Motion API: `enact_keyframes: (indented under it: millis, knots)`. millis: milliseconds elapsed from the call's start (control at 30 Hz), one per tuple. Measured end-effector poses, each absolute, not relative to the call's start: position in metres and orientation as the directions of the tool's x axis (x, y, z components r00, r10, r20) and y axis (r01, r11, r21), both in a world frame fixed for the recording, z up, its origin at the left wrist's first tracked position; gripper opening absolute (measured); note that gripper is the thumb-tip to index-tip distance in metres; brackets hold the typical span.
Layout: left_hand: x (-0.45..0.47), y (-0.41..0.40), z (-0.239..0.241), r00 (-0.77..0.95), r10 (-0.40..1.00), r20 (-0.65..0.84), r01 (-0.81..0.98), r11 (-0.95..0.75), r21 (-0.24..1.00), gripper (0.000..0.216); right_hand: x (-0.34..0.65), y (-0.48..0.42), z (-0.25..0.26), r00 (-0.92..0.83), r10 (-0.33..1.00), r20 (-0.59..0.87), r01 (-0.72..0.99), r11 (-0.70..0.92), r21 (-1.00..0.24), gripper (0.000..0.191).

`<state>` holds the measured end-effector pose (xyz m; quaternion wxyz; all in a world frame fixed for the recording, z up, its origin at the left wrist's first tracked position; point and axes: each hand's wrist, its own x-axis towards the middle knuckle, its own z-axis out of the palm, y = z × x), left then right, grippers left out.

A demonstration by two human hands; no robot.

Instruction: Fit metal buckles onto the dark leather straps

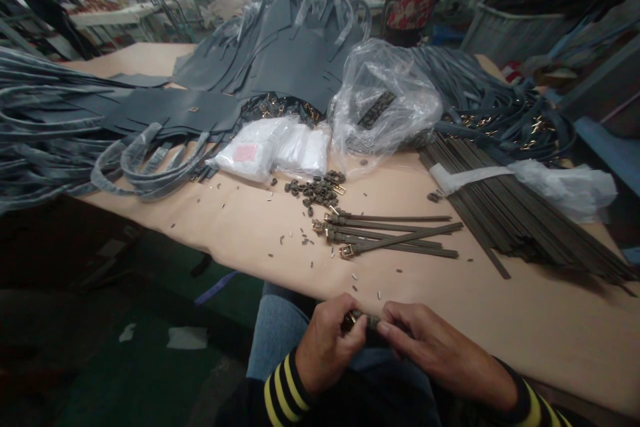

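Observation:
Just past the table's near edge, my left hand [331, 339] is closed on the buckle end of a dark olive strap [373, 321]. My right hand [433, 343] pinches the same strap a little to the right, thumb against forefinger. A glint of gold metal shows at my left fingers; the rest of the strap is mostly hidden by my hands. Beyond them lie several finished-looking buckled straps [395, 235] with gold buckles at their left ends. Behind these sits a pile of small olive strap loops [317, 190] with a loose gold buckle [339, 189].
A thick bundle of plain olive strips [520, 213] lies at right, wrapped with white material. White plastic packets [270, 147] and a clear plastic bag [385, 100] stand mid-table. Stacked grey bag panels with handles [300, 53] fill the back and left. Small scraps dot the tabletop [240, 227].

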<state>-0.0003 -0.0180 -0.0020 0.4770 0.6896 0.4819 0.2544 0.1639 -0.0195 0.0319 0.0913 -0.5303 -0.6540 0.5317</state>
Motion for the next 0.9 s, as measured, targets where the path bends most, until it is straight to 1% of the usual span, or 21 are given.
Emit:
enact_keyframes:
  millis: [67, 233, 333, 400, 500, 533, 567, 667, 733, 900]
  knots:
    - [0.0, -0.018, -0.003, 0.426, 0.901, -0.079, 0.435, -0.128, 0.891, 0.013, 0.162, -0.019, 0.028, -0.41, 0.819, -0.401, 0.606, -0.084, -0.791, 0.027]
    - [0.002, -0.019, -0.004, 0.492, 0.871, 0.018, 0.493, -0.295, 0.818, 0.021, 0.164, -0.016, 0.027, -0.442, 0.802, -0.402, 0.611, -0.06, -0.789, 0.027]
    - [0.004, -0.018, -0.005, 0.489, 0.87, 0.064, 0.512, -0.345, 0.787, 0.023, 0.167, -0.014, 0.034, -0.47, 0.785, -0.404, 0.588, -0.063, -0.807, 0.026]
    - [0.004, -0.017, -0.005, 0.47, 0.878, 0.091, 0.525, -0.361, 0.771, 0.024, 0.167, -0.012, 0.038, -0.5, 0.744, -0.443, 0.545, -0.127, -0.829, 0.025]
    - [0.003, -0.015, -0.006, 0.478, 0.866, 0.146, 0.54, -0.42, 0.729, 0.024, 0.166, -0.009, 0.04, -0.552, 0.639, -0.536, 0.449, -0.314, -0.837, 0.021]
    - [0.003, -0.015, -0.006, 0.494, 0.854, 0.164, 0.541, -0.449, 0.711, 0.024, 0.165, -0.009, 0.04, -0.561, 0.624, -0.544, 0.429, -0.343, -0.836, 0.019]
    - [0.003, -0.014, -0.007, 0.51, 0.841, 0.183, 0.544, -0.48, 0.689, 0.025, 0.165, -0.008, 0.039, -0.555, 0.639, -0.533, 0.423, -0.334, -0.842, 0.018]
    - [0.003, -0.013, -0.009, 0.541, 0.81, 0.228, 0.57, -0.552, 0.608, 0.028, 0.164, -0.008, 0.035, -0.491, 0.748, -0.446, 0.481, -0.194, -0.855, 0.015]
    - [0.003, -0.012, -0.011, 0.544, 0.806, 0.235, 0.59, -0.566, 0.576, 0.029, 0.165, -0.009, 0.032, -0.466, 0.782, -0.412, 0.509, -0.144, -0.849, 0.016]
    - [0.005, -0.011, -0.011, 0.534, 0.818, 0.213, 0.585, -0.54, 0.605, 0.032, 0.166, -0.01, 0.028, -0.486, 0.776, -0.402, 0.506, -0.125, -0.853, 0.027]
